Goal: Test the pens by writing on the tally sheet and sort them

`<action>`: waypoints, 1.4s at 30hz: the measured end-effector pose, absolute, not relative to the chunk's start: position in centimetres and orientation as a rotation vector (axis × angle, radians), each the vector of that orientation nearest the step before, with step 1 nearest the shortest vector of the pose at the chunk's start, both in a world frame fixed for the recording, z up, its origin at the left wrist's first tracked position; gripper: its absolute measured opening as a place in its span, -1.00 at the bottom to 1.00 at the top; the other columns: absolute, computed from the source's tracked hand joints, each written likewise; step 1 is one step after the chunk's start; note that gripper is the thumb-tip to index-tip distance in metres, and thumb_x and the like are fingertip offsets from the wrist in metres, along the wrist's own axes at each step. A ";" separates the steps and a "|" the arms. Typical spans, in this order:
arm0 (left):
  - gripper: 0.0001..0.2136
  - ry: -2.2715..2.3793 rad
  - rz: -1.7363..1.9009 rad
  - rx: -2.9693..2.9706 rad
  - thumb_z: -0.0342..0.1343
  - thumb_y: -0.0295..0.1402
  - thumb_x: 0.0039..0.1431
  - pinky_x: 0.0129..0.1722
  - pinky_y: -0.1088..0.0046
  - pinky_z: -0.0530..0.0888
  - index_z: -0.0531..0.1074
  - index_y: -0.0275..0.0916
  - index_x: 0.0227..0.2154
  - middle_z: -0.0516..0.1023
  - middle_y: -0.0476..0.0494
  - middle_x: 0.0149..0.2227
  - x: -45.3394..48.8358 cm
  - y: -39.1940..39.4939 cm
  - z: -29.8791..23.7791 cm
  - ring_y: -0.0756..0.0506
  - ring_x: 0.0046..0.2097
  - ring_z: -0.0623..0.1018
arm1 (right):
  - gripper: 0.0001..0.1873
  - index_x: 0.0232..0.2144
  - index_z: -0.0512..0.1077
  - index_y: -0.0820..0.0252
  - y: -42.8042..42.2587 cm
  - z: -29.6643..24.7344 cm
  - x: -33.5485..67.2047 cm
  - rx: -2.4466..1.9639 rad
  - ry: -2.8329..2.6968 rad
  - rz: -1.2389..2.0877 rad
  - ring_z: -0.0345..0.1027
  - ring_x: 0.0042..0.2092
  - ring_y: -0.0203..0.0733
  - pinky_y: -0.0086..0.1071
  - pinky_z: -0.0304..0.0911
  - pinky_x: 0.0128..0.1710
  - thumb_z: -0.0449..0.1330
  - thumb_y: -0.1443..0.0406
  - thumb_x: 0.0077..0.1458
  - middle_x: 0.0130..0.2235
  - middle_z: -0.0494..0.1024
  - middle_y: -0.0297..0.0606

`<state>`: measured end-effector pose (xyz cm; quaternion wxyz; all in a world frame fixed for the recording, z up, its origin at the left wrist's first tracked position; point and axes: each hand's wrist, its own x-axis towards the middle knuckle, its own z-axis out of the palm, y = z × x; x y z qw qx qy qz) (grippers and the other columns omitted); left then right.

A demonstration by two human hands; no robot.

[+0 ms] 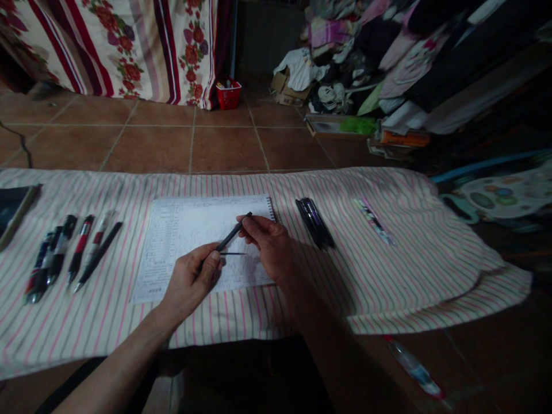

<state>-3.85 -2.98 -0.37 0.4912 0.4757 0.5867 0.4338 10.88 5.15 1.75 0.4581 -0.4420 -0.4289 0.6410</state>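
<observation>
Over a written-on sheet of paper (pixel 166 259), a slim black pen barrel (pixel 233 234) slants between my two hands. The fingers of my left hand (pixel 192 273) are closed around its lower end. At its upper end, the thumb and fingers of my right hand (pixel 271 241) pinch the tip. A thin dark stick like a pen refill (pixel 233 253) points right from beside my left fingertips; whether it is held or lies on the paper I cannot tell. The sheet rests on a spiral-bound notebook (pixel 271 208), whose coil shows at the right.
Several pens (pixel 80 250) lie to the left on the striped cloth (pixel 345 287). Right of the notebook are a bunch of black pens (pixel 314 223) and thin pale-coloured sticks (pixel 374 221). A dark flat object (pixel 15 210) sits at the left edge. A plastic bottle (pixel 416 368) lies on the floor.
</observation>
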 end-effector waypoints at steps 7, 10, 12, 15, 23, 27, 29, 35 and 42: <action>-0.72 1.348 1.046 1.075 -0.02 -0.12 0.22 -0.66 0.60 0.19 0.34 -0.27 -0.33 0.26 0.08 -0.59 -3.6 -2.8 0.4 0.12 -0.62 0.24 | -0.76 -0.39 0.57 0.14 5.1 1.6 10.9 -1.082 -1.118 1.530 0.27 -0.45 -0.34 -0.42 0.17 -0.41 0.27 0.13 -0.07 -0.51 0.51 -0.34; -0.72 1.367 1.011 1.116 -0.04 -0.13 0.23 -0.65 0.60 0.18 0.35 -0.27 -0.33 0.26 0.08 -0.60 -3.7 -2.8 0.1 0.11 -0.61 0.24 | -0.77 -0.40 0.57 0.13 5.1 1.5 10.9 -1.080 -1.099 1.550 0.28 -0.45 -0.34 -0.42 0.17 -0.42 0.27 0.13 -0.08 -0.51 0.52 -0.35; -0.72 1.366 0.989 1.141 -0.06 -0.14 0.24 -0.64 0.60 0.17 0.36 -0.27 -0.34 0.26 0.07 -0.61 -3.9 -2.8 -0.2 0.11 -0.61 0.24 | -0.78 -0.41 0.58 0.13 5.2 1.5 10.8 -1.088 -1.069 1.570 0.29 -0.45 -0.34 -0.43 0.17 -0.42 0.28 0.14 -0.10 -0.51 0.52 -0.34; -0.72 1.343 0.988 1.134 -0.07 -0.14 0.24 -0.65 0.61 0.15 0.37 -0.27 -0.32 0.27 0.06 -0.59 -3.9 -2.8 -0.3 0.12 -0.61 0.22 | -0.78 -0.40 0.58 0.12 5.2 1.5 10.8 -1.083 -1.028 1.609 0.32 -0.43 -0.34 -0.43 0.16 -0.42 0.30 0.15 -0.13 -0.48 0.54 -0.33; -0.71 1.339 0.974 1.141 -0.06 -0.13 0.24 -0.65 0.61 0.16 0.38 -0.27 -0.32 0.30 0.04 -0.58 -3.9 -2.8 -0.3 0.11 -0.61 0.23 | -0.76 -0.35 0.58 0.08 5.2 1.5 10.8 -1.059 -0.982 1.635 0.34 -0.40 -0.33 -0.42 0.16 -0.42 0.32 0.17 -0.16 -0.39 0.57 -0.33; -0.71 1.371 0.992 1.162 -0.02 -0.13 0.22 -0.63 0.60 0.21 0.41 -0.28 -0.30 0.33 0.03 -0.57 -4.0 -2.9 -0.7 0.10 -0.59 0.26 | -0.76 -0.38 0.58 0.09 5.2 1.7 11.0 -1.074 -1.001 1.642 0.34 -0.40 -0.33 -0.41 0.17 -0.39 0.32 0.15 -0.15 -0.41 0.56 -0.33; -0.71 1.392 1.030 1.159 0.01 -0.14 0.20 -0.62 0.59 0.24 0.42 -0.28 -0.27 0.35 0.02 -0.57 -3.9 -2.9 -0.7 0.09 -0.58 0.29 | -0.75 -0.39 0.58 0.11 5.3 1.7 11.1 -1.086 -0.999 1.639 0.33 -0.40 -0.32 -0.41 0.17 -0.38 0.33 0.13 -0.17 -0.44 0.55 -0.33; -0.73 1.512 1.073 1.304 0.02 -0.20 0.19 -0.62 0.58 0.28 0.48 -0.30 -0.29 0.38 0.01 -0.59 -3.9 -2.8 0.1 0.07 -0.59 0.31 | -0.73 -0.41 0.58 0.12 5.4 1.7 11.1 -1.079 -0.992 1.633 0.35 -0.41 -0.32 -0.43 0.21 -0.39 0.34 0.12 -0.19 -0.47 0.54 -0.33; -0.73 1.526 1.038 1.281 0.02 -0.20 0.18 -0.63 0.59 0.29 0.47 -0.30 -0.26 0.41 -0.02 -0.58 -4.0 -2.9 -0.2 0.06 -0.58 0.34 | -0.72 -0.41 0.57 0.14 5.3 1.8 10.8 -1.076 -1.004 1.628 0.37 -0.40 -0.31 -0.42 0.23 -0.40 0.34 0.12 -0.20 -0.44 0.55 -0.31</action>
